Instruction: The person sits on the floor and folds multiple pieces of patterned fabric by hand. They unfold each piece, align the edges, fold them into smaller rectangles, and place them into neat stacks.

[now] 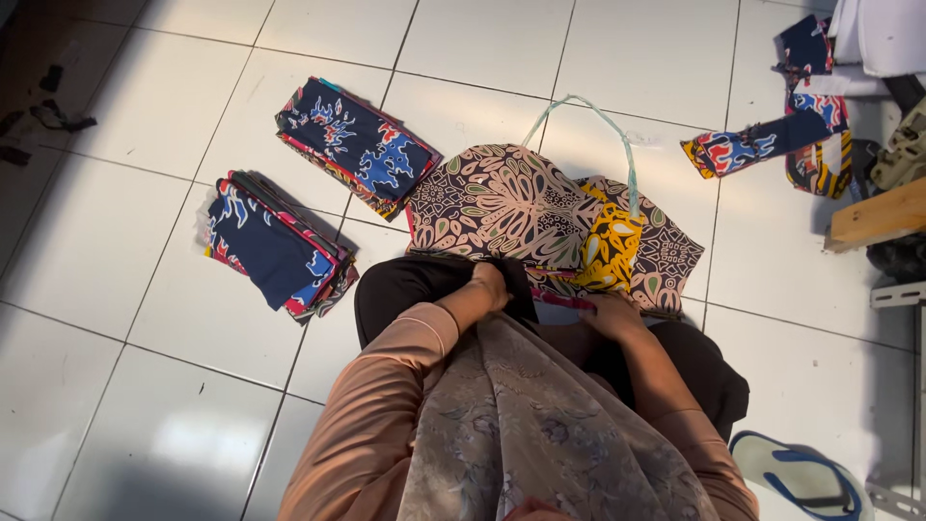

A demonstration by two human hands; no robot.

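1. Lying farthest left on the tiled floor point(145, 106), a blue stack point(275, 246) of folded patterned cloth sits squared up, with a second stack point(359, 145) just beyond it; both look sorted and set aside within reach.
2. The left hand point(490, 286) is closed on the near edge of the brown cloth point(502, 203), pinching it against the lap, probably to keep it flat.
3. The brown cloth itself spreads on the floor directly before the knees, touching the second stack's corner.
4. The right hand point(610, 314) presses down on the cloth's edge beside a yellow piece point(610, 249); whether its fingers are curled around anything cannot be told.
5. Loose strips point(762, 143) lie well apart, far right, near a sandal point(801, 478).
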